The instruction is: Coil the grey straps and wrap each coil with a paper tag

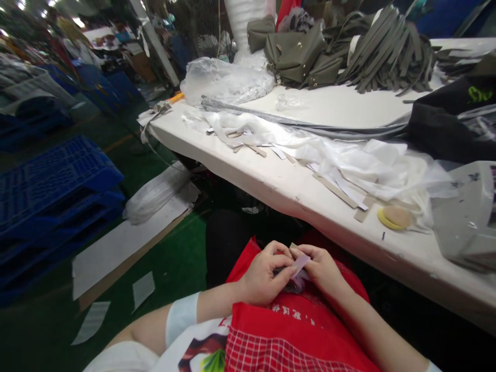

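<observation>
Over my lap, my left hand (266, 275) and my right hand (320, 267) come together, with fingers curled and pinched. A thin, pale translucent strip (300, 262) lies between them, and my left thumb and fingertips grip its side. My right fingers close around a small greyish-beige piece, of which only a corner (293, 246) pokes out above them; its full shape is hidden. Crumpled clear film (297, 283) shows just beneath the fingers. Below both hands spreads a red apron (306, 330) with white print and a checked pocket.
The white table (240, 168) runs diagonally ahead, carrying strips of grey material (335, 190), white cloth (387, 160), a yellow tape roll (394, 217) and olive bags (296, 54). A grey-white machine (465, 217) stands at right. Blue pallets (58, 181) and cardboard (124, 248) lie on the green floor.
</observation>
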The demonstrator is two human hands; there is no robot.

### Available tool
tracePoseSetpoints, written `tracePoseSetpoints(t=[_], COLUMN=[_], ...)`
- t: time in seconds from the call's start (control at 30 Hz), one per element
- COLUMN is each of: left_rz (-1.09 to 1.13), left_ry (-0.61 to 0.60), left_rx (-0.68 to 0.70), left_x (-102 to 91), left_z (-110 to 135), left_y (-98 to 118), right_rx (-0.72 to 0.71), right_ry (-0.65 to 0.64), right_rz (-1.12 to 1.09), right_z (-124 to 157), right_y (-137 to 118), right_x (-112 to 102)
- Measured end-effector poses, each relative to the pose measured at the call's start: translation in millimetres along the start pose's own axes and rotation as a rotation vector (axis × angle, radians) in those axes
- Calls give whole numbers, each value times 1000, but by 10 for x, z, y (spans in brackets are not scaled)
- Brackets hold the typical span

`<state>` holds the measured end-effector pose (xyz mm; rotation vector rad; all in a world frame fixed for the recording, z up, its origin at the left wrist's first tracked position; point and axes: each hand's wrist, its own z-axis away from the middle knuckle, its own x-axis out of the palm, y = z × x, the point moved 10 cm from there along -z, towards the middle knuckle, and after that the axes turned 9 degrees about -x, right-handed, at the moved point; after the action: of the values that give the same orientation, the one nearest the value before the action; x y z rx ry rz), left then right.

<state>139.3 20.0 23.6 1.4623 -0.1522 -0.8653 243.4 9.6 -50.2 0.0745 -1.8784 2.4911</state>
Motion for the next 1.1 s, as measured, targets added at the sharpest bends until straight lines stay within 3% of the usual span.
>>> tracePoseSetpoints(t=[0.17, 0.33, 0.43, 0.63, 0.87, 0.97, 1.03, 1.1], left_rz=[99, 200, 165, 50, -21, -39, 14, 209], left_ry=[28, 10, 37, 147, 81, 3, -116, -244], left_rx=[-202, -358, -357, -290, -209, -222, -315, -446], left_x=[-38, 74, 78, -24, 28, 55, 122, 205], left_z=[-83, -158, -156, -85, -50, -64, -75, -73], left_y=[-216, -416, -402, -258, -140, -151, -276, -431], right_rx=[-182, -104, -94, 53, 91, -2, -154, -343], right_ry=[76, -129, -235, -190, -198, -163, -155, -212], right_rz=[305, 246, 161, 190, 147, 276, 469, 665], right_z=[40, 8, 30, 30, 22, 64, 131, 250], right_y=[-302, -273, -344, -163, -35, -135, -300, -474], right_x=[-102, -49, -23, -80, -82, -96, -61, 69])
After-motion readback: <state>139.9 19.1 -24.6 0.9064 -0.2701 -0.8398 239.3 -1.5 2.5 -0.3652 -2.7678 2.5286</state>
